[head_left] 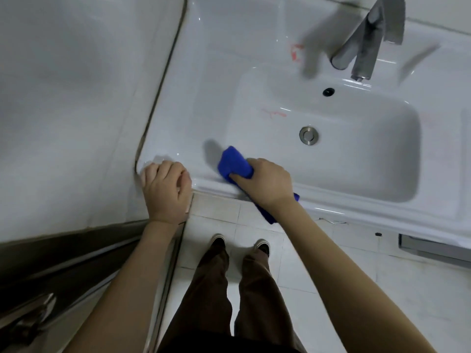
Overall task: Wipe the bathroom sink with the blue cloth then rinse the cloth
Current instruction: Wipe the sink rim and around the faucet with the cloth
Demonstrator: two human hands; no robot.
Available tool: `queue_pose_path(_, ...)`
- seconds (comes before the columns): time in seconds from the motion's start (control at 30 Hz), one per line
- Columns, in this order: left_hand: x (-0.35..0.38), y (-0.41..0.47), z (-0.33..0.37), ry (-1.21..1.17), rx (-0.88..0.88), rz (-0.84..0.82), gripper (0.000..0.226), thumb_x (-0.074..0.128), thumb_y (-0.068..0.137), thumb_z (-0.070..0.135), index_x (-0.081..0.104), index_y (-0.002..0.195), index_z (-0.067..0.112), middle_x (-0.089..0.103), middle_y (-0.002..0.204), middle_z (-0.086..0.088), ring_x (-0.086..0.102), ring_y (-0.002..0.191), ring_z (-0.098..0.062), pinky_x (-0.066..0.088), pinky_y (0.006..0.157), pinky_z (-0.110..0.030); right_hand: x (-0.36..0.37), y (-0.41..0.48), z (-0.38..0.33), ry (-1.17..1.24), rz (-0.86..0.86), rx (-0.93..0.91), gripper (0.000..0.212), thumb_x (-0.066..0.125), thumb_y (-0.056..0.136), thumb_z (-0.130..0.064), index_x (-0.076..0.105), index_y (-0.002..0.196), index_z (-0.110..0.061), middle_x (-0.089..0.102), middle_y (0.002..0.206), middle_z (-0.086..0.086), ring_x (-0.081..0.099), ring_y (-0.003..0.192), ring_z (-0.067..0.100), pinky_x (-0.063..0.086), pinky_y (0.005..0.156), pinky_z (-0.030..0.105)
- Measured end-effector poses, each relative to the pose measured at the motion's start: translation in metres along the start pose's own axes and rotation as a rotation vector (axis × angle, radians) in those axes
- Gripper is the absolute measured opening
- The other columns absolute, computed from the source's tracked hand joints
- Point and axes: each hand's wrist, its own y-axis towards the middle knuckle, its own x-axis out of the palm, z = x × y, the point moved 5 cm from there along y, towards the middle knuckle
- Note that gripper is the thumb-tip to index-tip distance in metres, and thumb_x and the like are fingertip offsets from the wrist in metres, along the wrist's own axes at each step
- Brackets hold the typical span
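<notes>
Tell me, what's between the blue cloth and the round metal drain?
Nothing but bare white sink: the head view shows only smooth basin from the blue cloth in the right hand to the drain.

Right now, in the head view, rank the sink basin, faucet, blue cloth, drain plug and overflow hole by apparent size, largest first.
1. sink basin
2. faucet
3. blue cloth, partly hidden by the right hand
4. drain plug
5. overflow hole
</notes>
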Motion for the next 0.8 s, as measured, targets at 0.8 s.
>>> queue_pose_path(0.8,0.008,-0.002,-0.005,0.054,-0.036,-0.084,0.025,0.038,0.097,0.023,0.054,0.082,0.012,0.057,0.094,-0.007,0.041,0.088,-0.029,0.029,0.085,-0.039,-0.046,-0.06,0.16,-0.018,0.179,0.159,0.036,0.048,0.087,-0.052,0.043,0.066,-0.024,0.054,0.065,-0.001,0.052,0.055,0.022,0.031,0.049,0.026)
